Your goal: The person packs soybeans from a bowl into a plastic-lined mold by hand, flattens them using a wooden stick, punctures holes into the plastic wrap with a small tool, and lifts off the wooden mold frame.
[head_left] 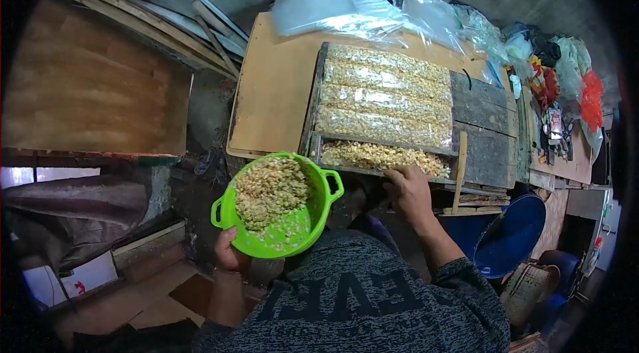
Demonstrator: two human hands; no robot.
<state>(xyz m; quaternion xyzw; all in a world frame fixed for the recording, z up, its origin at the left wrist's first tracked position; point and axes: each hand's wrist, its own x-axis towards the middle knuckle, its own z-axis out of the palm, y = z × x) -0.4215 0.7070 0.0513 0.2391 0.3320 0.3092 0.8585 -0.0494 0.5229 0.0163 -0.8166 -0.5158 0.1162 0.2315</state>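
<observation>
Head view shows the left hand [231, 252] pinching the rim of a green bowl [320, 210] of puffed bits [271, 188], close to the wooden tray [315, 91], probably so the bowl stays steady and easy to reach. The right hand [409, 192] is at the tray's front edge by loose bits [373, 155], its fingers curled, but I cannot tell if they pinch anything. Wooden sides seem to stop those bits spilling.

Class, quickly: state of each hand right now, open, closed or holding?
Left hand: holding the green basin.
Right hand: at the tray's near edge; open or closed cannot be told.
</observation>
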